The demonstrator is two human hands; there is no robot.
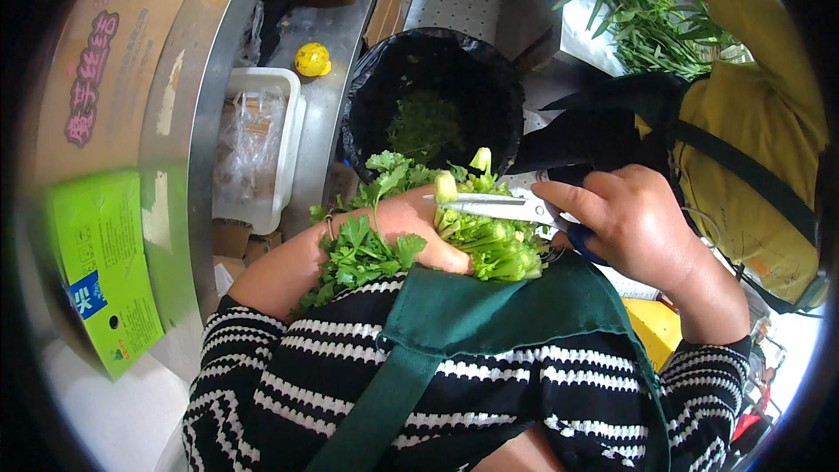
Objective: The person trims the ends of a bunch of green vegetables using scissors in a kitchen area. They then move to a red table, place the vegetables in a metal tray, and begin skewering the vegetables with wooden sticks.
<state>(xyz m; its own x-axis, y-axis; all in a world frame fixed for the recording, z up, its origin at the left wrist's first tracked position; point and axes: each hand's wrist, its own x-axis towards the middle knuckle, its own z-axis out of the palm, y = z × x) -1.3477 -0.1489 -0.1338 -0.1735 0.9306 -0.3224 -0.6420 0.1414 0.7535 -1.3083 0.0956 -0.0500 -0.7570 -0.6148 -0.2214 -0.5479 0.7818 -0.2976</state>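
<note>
My left hand (419,226) grips a thick bunch of leafy green stalks, celery-like (501,249), against the front of my green apron (485,314). The leaves stick out to the left, over and under my wrist, and the root ends face right. In my right hand (616,216) is a pair of scissors (498,206) with dark blue handles. Its blades lie across the top of the bunch, at a pale stalk end (446,187). Just beyond the bunch is a round bin lined with a black bag (357,105), with green scraps (426,121) inside.
Left of the bin, a steel shelf (318,105) holds a yellow round object (312,59) and a white tub (292,144) with plastic-wrapped sticks. Cardboard boxes (98,78) stand far left. A person in yellow clothing (741,177) is close on the right, beside long leafy greens (655,26).
</note>
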